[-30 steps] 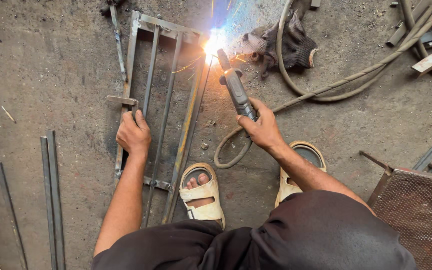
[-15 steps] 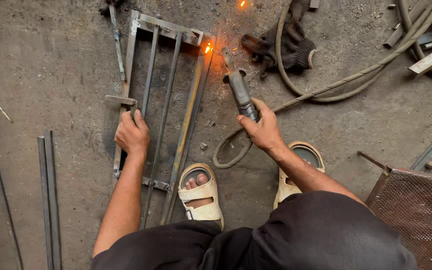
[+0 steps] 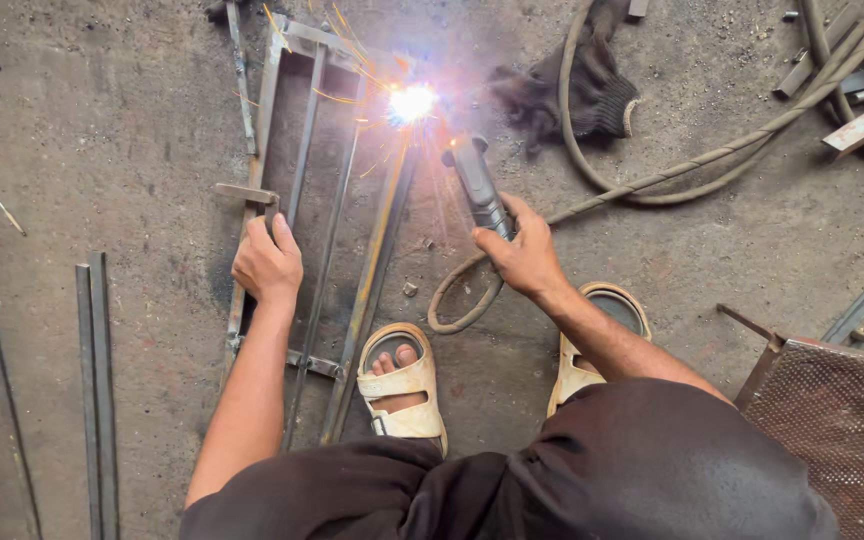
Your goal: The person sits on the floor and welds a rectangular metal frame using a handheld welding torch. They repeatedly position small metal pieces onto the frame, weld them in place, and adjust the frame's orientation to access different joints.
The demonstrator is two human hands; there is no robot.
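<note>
Metal frame (image 3: 327,230) lies flat on the concrete floor (image 3: 82,120), straight ahead of the person, long axis running away from the body, far end tilted slightly right. It has 2 outer rails with thinner bars between them. Left hand (image 3: 268,262) is closed over the left rail about midway along, pressing it down. Right hand (image 3: 520,250) is wrapped tight around the welding torch (image 3: 478,185); the torch points up and left, away from the body, tip toward the bright arc (image 3: 412,102) on the right rail near the far end. Right hand is nearer the arc, left hand sits lower and left of it. Cable (image 3: 652,170) runs off right from the torch, looping past a dark glove (image 3: 592,85). Sandalled foot (image 3: 402,385) touches the frame's near right rail. Loose steel strips (image 3: 97,380) lie well left.
</note>
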